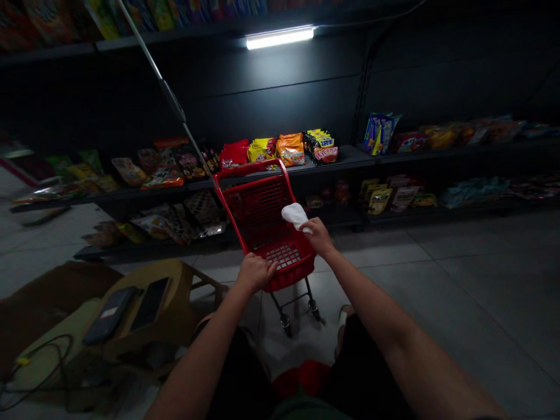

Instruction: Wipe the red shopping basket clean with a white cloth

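Observation:
A small red shopping cart (pixel 287 279) with a plastic basket and dark wheeled legs stands right in front of me, between my feet. My left hand (pixel 256 273) is closed over the near left part of its basket rim. In my right hand (pixel 319 236) a crumpled white cloth (pixel 294 215) is pinched between thumb and fingers, above the basket's right side. Whether the cloth touches the cart, I cannot tell. Through the grid of the basket floor the pale tiles show.
Behind the cart run dark shelves (pixel 352 156) with snack packets (pixel 290 149), under a lit tube lamp (pixel 280 38). A thin metal pole (pixel 172 102) slants by the cart handle. To my left, a tan stool (pixel 172 280) bears a phone (pixel 150 302) and a dark flat case (pixel 111 315); cables lie nearby.

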Available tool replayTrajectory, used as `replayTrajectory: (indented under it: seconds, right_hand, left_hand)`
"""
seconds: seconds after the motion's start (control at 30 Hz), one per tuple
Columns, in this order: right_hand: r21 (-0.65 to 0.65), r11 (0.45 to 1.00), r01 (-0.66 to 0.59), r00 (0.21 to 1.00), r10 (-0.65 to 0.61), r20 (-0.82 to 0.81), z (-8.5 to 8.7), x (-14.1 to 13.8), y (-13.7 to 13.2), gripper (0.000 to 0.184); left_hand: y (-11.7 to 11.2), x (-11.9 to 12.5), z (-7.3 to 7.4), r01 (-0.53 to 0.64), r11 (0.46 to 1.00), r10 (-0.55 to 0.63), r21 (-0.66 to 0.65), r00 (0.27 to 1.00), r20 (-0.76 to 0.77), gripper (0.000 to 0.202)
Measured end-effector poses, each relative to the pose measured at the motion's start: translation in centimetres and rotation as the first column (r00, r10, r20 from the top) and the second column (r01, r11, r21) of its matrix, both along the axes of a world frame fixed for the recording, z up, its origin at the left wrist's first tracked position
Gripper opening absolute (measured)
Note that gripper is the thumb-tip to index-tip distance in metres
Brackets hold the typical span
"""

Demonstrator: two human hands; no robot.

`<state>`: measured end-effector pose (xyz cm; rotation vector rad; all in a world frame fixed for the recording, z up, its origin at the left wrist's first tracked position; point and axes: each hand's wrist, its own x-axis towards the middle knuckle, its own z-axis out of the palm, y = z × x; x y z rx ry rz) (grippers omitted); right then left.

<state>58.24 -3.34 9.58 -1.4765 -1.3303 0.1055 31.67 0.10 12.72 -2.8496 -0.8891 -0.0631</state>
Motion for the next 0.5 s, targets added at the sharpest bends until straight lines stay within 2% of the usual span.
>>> replayTrajectory:
  seconds: [0.1,0.13,0.2,0.27,0.3,0.37,0.4,0.43,0.5]
  right_hand:
    - [0.137,0.976,0.171,0.947,-0.124,-0.298,-1.5,-0.2,-0.9,0.022]
    - [0.161,0.954,0.252,0.892,-0.164,-0.421,-2.2,0.0,-1.4,0.027]
    - [0.166,0.895,0.414,0.730,-0.217,-0.648,-3.7,0.4,-2.5,0.043]
    - [0.122,0.836,0.534,0.569,-0.249,-0.784,-5.1,0.7,-3.6,0.056]
    - [0.093,0.817,0.570,0.518,-0.269,-0.812,-5.7,0.7,-4.1,0.060]
    - [0.039,0.798,0.602,0.469,-0.313,-0.826,-6.6,0.3,-5.0,0.065]
    - [0.013,0.806,0.591,0.457,-0.322,-0.829,-6.9,-0.2,-5.4,0.065]
    - [-0.013,0.831,0.556,0.446,-0.311,-0.839,-7.0,-0.9,-5.7,0.065]
    - [-0.046,0.914,0.403,0.426,-0.231,-0.875,-7.1,-3.2,-6.4,0.060]
  left_hand:
    - [0.8,0.8,0.2,-0.046,0.999,0.047,0.020,0.998,-0.032,0.069]
    - [0.8,1.0,0.3,-0.056,0.998,0.057,0.021,0.997,-0.045,0.069]
    - [0.4,1.3,0.4,-0.070,0.997,0.071,0.018,0.995,-0.073,0.069]
    - [-0.3,1.7,0.6,-0.080,0.997,0.081,0.011,0.991,-0.102,0.066]
    - [-0.6,2.0,0.7,-0.085,0.996,0.085,0.007,0.990,-0.116,0.064]
    - [-1.3,2.8,0.8,-0.098,0.995,0.097,0.001,0.985,-0.144,0.060]
    - [-1.6,3.3,0.8,-0.106,0.994,0.105,0.001,0.982,-0.155,0.059]
    - [-1.9,3.8,0.9,-0.115,0.993,0.113,0.002,0.980,-0.166,0.059]
    - [-2.3,4.8,0.9,-0.127,0.992,0.126,0.009,0.975,-0.182,0.060]
